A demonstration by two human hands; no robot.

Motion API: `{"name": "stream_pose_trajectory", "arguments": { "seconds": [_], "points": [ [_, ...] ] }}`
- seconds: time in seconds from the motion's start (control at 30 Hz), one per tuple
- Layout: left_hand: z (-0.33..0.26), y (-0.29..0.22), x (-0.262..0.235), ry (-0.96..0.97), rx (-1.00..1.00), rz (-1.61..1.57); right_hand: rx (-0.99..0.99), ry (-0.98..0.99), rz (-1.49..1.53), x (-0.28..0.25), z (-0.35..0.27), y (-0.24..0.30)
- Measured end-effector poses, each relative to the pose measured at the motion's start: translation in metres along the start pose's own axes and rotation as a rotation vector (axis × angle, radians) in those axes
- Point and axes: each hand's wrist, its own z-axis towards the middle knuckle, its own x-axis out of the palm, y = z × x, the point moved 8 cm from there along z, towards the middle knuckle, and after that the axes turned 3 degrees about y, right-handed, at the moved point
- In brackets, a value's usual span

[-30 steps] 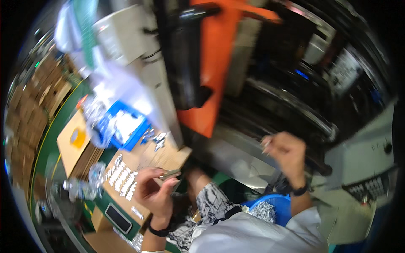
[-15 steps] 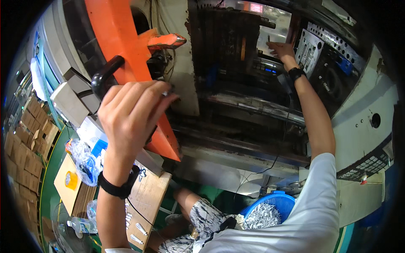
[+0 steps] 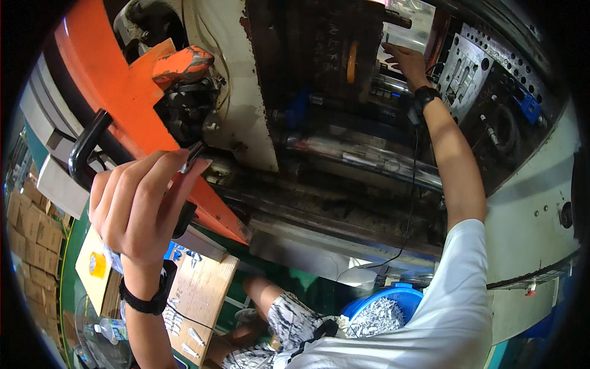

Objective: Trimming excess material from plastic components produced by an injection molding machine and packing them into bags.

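My left hand [image 3: 144,206] is raised in front of an orange machine door [image 3: 132,104], beside its black handle [image 3: 89,144]. Its thumb and fingers pinch a small shiny metal piece [image 3: 194,154] whose kind I cannot make out. My right arm reaches deep into the dark opening of the machine. There my right hand [image 3: 407,64] is close to a light metal mould plate [image 3: 462,77], with its fingers partly stretched out. A thin dark piece [image 3: 386,38] shows at the fingertips, too small to name. Both wrists wear black bands with cables.
Steel bars [image 3: 356,154] cross the opening. Below it stands a blue tub [image 3: 405,298] heaped with small pale parts. A wooden bench [image 3: 206,277] with several white parts, yellow tape [image 3: 97,264] and a plastic bottle [image 3: 112,329] are at lower left. Cartons [image 3: 37,227] are stacked behind.
The view has shifted, so the orange door appears farther left. My left hand has moved left and down in the picture. My right hand stays inside the machine, slightly higher in the picture.
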Motion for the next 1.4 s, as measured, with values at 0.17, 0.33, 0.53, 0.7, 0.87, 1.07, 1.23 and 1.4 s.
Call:
{"name": "stream_pose_trajectory", "arguments": {
  "seconds": [0.17,0.33,0.53,0.7,0.87,1.07,1.23,1.4],
  "points": [
    [-0.002,-0.001,0.004,0.003,-0.008,-0.005,0.010,0.067,0.073,0.006,0.003,-0.005],
    [-0.002,0.000,0.002,-0.004,-0.006,-0.013,0.007,0.059,0.154,0.008,0.007,-0.015],
    [-0.004,0.002,-0.002,-0.011,0.002,-0.011,-0.132,-0.029,-0.114,0.013,0.008,0.001],
    [-0.001,0.000,-0.007,-0.011,-0.025,-0.039,-0.173,-0.061,-0.376,0.031,-0.018,0.025],
    [0.006,0.000,-0.006,-0.021,-0.026,-0.126,0.151,-0.082,-0.118,0.022,-0.041,0.046],
    [-0.004,-0.008,-0.008,0.023,-0.307,-0.505,-0.383,0.276,0.179,0.074,-0.197,0.213],
    [0.005,-0.021,-0.005,0.036,-0.363,-0.662,-0.955,0.457,-0.141,0.090,-0.286,0.308],
    [0.014,-0.028,-0.011,0.024,-0.371,-0.735,-0.963,0.428,-0.159,0.091,-0.290,0.308]
  ]
}}
